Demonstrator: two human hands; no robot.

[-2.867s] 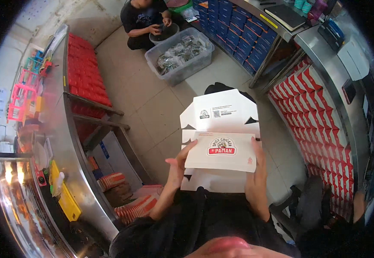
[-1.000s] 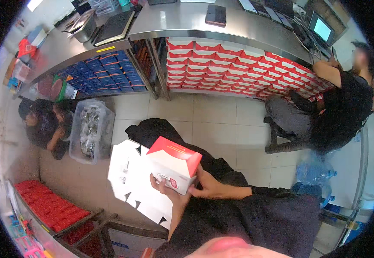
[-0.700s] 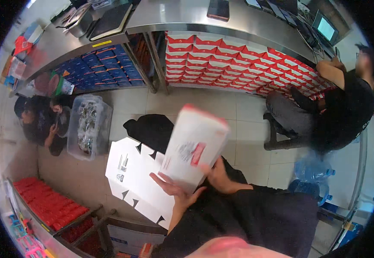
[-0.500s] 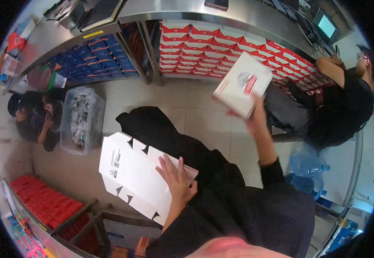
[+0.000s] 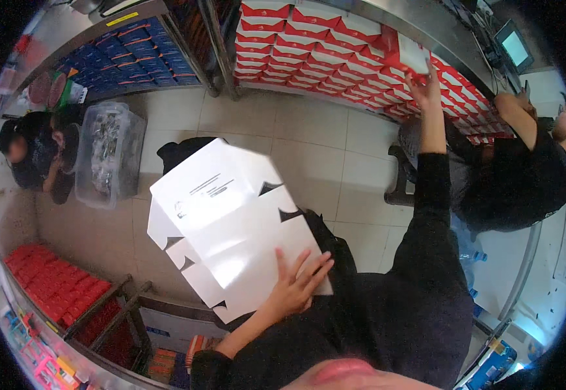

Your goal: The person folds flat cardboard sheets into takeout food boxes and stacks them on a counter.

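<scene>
A sheet of white die-cut cardboard [image 5: 231,214], like an unfolded box with notched flaps and dark print, lies across my lap. My left hand [image 5: 296,286] rests flat on its near right part, fingers spread. My right arm is stretched far out to the right. At its end, my right hand [image 5: 423,88] grips the near end of a white and red box [image 5: 414,55], close against the top of the stacked red and white boxes [image 5: 315,49]. The hand partly covers the box.
A metal bench [image 5: 393,16] runs above the stacks. To the right, a person in black [image 5: 511,169] sits close to my right arm. Another person [image 5: 42,153] sits at the left beside a clear plastic bin [image 5: 108,156]. Red packages [image 5: 55,283] fill a lower-left rack.
My right hand has carried the box away from me, up to the stacked boxes. The cardboard sheet has turned and shifted on my lap, with my left hand still on it.
</scene>
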